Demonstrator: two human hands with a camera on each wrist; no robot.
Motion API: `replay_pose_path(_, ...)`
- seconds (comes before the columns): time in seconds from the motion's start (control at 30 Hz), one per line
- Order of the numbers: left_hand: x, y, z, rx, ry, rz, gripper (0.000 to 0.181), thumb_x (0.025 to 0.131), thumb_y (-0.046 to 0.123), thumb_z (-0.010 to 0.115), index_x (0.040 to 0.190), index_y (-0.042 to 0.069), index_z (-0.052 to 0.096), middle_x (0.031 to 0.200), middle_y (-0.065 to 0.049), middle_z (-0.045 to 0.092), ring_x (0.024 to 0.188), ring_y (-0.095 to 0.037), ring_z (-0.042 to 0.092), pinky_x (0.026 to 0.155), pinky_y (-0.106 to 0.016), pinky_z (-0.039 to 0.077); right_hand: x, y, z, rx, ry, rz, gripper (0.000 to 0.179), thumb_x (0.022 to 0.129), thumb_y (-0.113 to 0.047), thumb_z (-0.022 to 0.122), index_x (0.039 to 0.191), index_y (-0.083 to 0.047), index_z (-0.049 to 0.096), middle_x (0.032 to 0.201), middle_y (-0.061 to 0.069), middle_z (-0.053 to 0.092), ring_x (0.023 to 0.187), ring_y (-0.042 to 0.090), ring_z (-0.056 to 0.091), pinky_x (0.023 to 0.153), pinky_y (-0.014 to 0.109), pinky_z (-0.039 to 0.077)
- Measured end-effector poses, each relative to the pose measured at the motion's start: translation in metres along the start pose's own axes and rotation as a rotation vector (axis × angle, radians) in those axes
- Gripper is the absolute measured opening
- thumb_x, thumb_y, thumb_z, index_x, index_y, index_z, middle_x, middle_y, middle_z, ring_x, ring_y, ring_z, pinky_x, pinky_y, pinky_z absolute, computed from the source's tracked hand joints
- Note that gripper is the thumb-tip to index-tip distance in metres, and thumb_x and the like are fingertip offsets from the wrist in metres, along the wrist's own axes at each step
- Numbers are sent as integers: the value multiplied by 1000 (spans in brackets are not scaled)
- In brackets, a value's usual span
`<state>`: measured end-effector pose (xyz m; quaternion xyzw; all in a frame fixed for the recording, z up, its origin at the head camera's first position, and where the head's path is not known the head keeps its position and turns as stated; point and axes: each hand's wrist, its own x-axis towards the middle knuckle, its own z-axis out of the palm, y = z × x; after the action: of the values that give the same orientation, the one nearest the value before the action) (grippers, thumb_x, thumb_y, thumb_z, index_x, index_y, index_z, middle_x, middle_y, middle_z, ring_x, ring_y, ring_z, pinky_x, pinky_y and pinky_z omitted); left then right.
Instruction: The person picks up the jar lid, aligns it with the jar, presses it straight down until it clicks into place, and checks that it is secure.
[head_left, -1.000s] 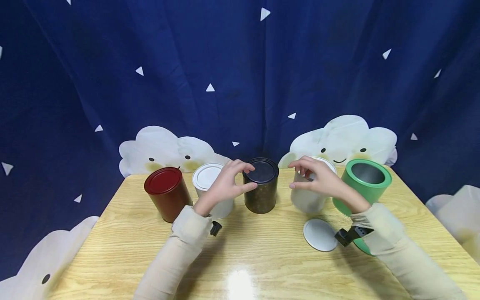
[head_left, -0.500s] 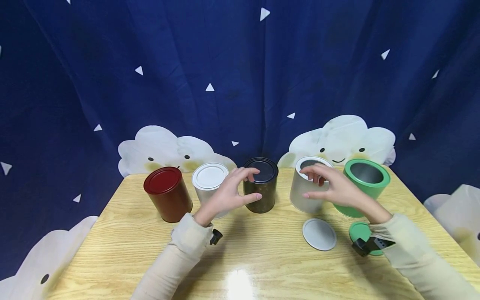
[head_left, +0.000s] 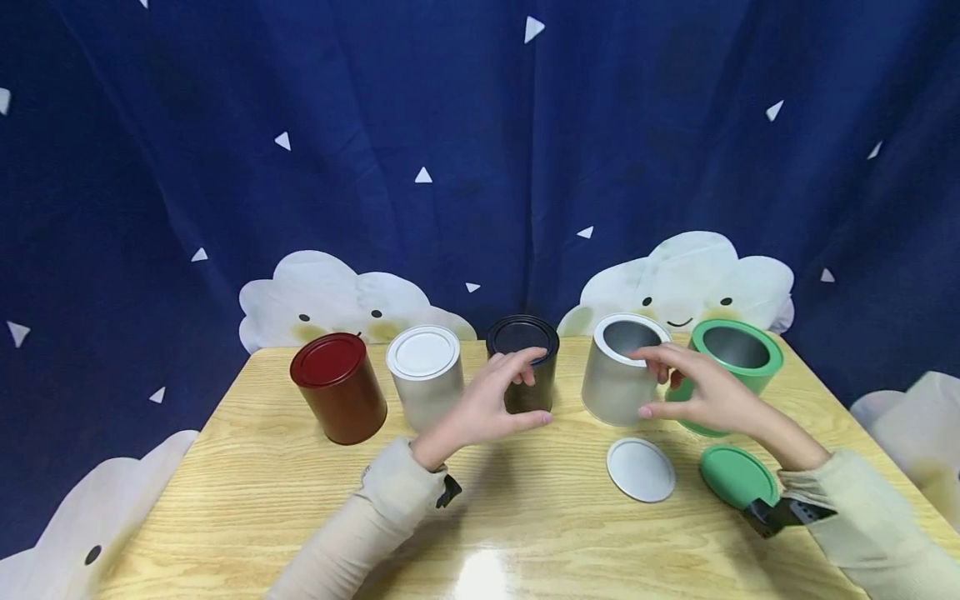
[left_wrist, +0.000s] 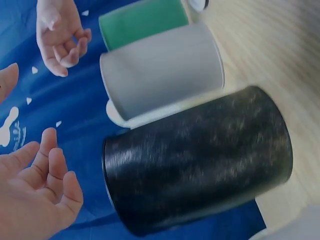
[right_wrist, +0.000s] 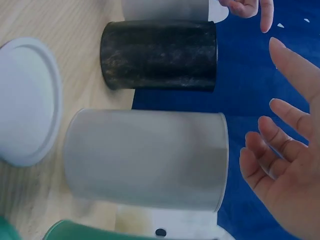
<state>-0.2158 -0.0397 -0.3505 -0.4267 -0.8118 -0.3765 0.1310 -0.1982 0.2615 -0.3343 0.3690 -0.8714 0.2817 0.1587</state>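
Note:
My left hand (head_left: 498, 404) hovers in front of the black can (head_left: 522, 342), thumb and fingers apart, with nothing between them. The black can has its lid on. My right hand (head_left: 701, 396) hangs in the air before the open grey-white can (head_left: 615, 387) and the open green can (head_left: 761, 385), fingers loosely bent and holding nothing. In the left wrist view the black can (left_wrist: 200, 160) stands apart from my left fingers. The right wrist view shows the grey-white can (right_wrist: 145, 157) apart from my right hand (right_wrist: 295, 150).
A dark red can (head_left: 348, 404) and a white can (head_left: 427, 387), both lidded, stand upright on the left. A white lid (head_left: 641, 470) and a green lid (head_left: 738, 475) lie flat on the wooden table (head_left: 247, 500). Behind hangs a blue curtain (head_left: 480, 125).
Both hands have drifted to the right and a little toward me, still empty. The grey-white can's open mouth and the green lid, partly covered before, now show more. The cans and lids have stayed put.

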Motion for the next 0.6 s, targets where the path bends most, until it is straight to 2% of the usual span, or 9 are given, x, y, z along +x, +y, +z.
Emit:
replay_pose_path(0.13, 1, 2, 9, -1, -17, 10, 72, 68, 25, 79, 127, 2, 45, 86, -1, 53, 81, -15, 46, 75, -25, 37, -11, 5, 1, -15, 0, 6, 60, 61, -14, 83, 113, -1, 56, 85, -12, 47, 70, 3, 44, 60, 20, 40)
replay_pose_path(0.33, 2, 4, 22, -8, -53, 23, 72, 69, 24, 78, 128, 0, 44, 86, -3, 54, 80, -15, 45, 76, -24, 37, -26, 13, 1, 8, -6, 15, 61, 61, -11, 83, 114, 1, 55, 85, -12, 46, 71, 2, 43, 58, 21, 40)
replay_pose_path(0.6, 4, 7, 39, -11, -106, -47, 74, 71, 28, 77, 131, 4, 42, 86, -1, 53, 80, -13, 44, 74, -21, 35, -40, 20, 3, 10, -5, 41, 66, 60, -14, 84, 118, -2, 54, 84, -11, 46, 72, 3, 44, 57, 22, 41)
